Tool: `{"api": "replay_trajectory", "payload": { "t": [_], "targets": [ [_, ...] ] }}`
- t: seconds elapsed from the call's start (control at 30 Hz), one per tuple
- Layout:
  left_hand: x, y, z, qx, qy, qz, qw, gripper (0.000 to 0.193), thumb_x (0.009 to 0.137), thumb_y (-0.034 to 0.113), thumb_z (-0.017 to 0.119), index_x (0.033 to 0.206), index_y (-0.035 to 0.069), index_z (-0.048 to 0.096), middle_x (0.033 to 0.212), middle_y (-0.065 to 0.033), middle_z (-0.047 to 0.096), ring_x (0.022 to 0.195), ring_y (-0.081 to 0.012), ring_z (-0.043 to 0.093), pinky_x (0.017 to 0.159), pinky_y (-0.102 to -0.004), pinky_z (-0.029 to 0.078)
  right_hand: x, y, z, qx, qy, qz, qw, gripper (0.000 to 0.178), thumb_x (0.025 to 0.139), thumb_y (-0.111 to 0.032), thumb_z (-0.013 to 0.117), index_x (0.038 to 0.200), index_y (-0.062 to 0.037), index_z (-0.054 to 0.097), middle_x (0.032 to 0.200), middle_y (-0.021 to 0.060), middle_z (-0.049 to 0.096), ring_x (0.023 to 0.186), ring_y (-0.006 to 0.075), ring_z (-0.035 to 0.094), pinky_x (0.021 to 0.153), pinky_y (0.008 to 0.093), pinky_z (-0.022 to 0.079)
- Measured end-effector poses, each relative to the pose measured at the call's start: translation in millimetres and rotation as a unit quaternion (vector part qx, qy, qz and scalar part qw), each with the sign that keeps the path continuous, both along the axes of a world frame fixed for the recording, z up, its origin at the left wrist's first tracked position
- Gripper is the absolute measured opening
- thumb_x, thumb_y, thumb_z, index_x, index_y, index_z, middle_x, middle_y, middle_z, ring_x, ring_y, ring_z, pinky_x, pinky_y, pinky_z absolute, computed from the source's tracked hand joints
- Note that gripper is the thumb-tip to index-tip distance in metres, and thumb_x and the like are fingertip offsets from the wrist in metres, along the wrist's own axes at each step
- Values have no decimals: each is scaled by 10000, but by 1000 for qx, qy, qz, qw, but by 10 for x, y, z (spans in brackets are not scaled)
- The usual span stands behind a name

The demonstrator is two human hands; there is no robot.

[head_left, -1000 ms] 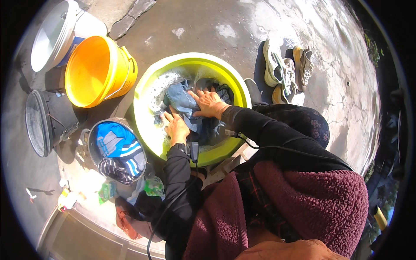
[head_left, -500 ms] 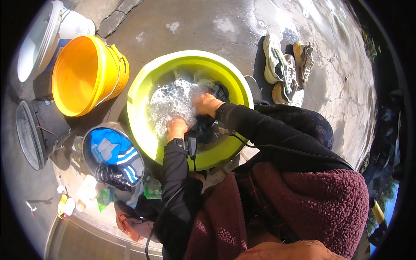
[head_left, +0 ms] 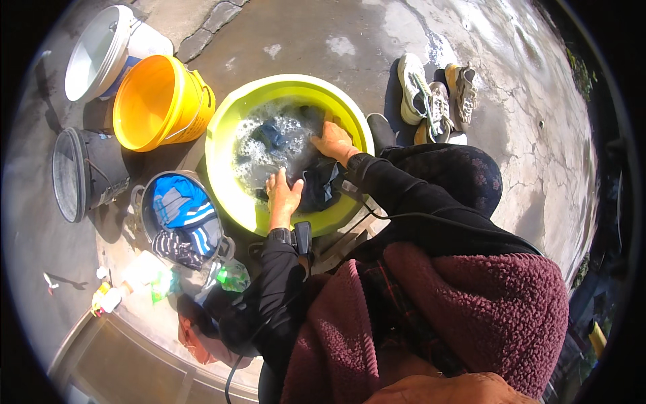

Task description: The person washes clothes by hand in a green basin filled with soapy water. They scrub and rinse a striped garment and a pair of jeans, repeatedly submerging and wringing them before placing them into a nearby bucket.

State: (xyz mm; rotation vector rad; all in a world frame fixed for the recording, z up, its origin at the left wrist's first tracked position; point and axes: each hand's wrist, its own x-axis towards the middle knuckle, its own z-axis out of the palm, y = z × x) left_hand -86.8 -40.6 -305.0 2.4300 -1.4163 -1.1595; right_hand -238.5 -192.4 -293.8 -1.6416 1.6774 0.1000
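Drawn back from the basin's middle since half a second ago, the left hand and the right hand now show their fingers above the foam.

Sunlit grey concrete ground, cracked at the right and darker beyond the basin, carries the arrangement. Largest upon it is a round yellow-green basin, partly filled with foamy grey water. To its left, in an uneven group, stand or lean a white bucket, an orange-yellow bucket with a wire handle, and a dark grey bucket. Nearer the person, a grey round two-handled pot contains blue, white-striped clothing. Light-coloured lace-up shoes lie beyond the basin at the right.

Compared with the preceding view, where suds covered most of the left half of the water, a crumpled blue denim cloth now breaks the surface left of centre. A wet black cloth lies between the hands, toward the near right of the basin.

Both black-sleeved forearms converge on the basin. The left hand is released, palm down, fingers spread beside the black cloth; the right hand extends leftward, thumb raised, and whether it grips submerged fabric cannot be told.
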Motion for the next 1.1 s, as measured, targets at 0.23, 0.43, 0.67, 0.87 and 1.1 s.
{"api": "replay_trajectory", "payload": {
  "t": [0.23,0.43,0.67,0.87,1.1],
  "targets": [
    [-150,131,281,42,88,39,994,729,827,245,693,1448,54,363,1413,-265,439,1323,-383,418,1093,-405,348,-73,147,121,62,-123,-83,987,626,690,-265,760,1183,87,600,1096,263,654,1037,357,640,900,369,492],
    [-270,-11,793,-76,322,150,932,613,804,91,695,1360,19,446,1244,-136,607,1155,-244,573,991,-354,435,152,177,760,93,-276,-119,949,596,727,-236,734,1252,5,589,1172,224,642,1121,331,610,975,364,460],
    [-125,19,939,-151,401,290,856,501,864,13,614,1349,27,490,1210,-82,617,1134,-176,557,980,-315,431,293,290,1391,-122,-289,133,940,556,758,-271,684,1253,-45,565,1160,197,632,1096,371,591,937,436,473],
    [246,194,822,-116,395,501,761,495,920,266,590,1347,43,477,1213,-126,619,1068,-216,597,883,-349,461,284,587,1110,-70,-164,313,933,626,750,-193,672,1339,-85,490,1167,193,562,1075,377,581,915,443,485],
    [187,220,495,-80,264,434,858,538,895,256,629,1343,-3,479,1195,-143,629,1054,-230,620,813,-299,471,230,764,743,84,-105,387,912,313,751,-96,587,1059,-78,641,1146,133,606,1087,363,563,920,431,467]
  ]
}}
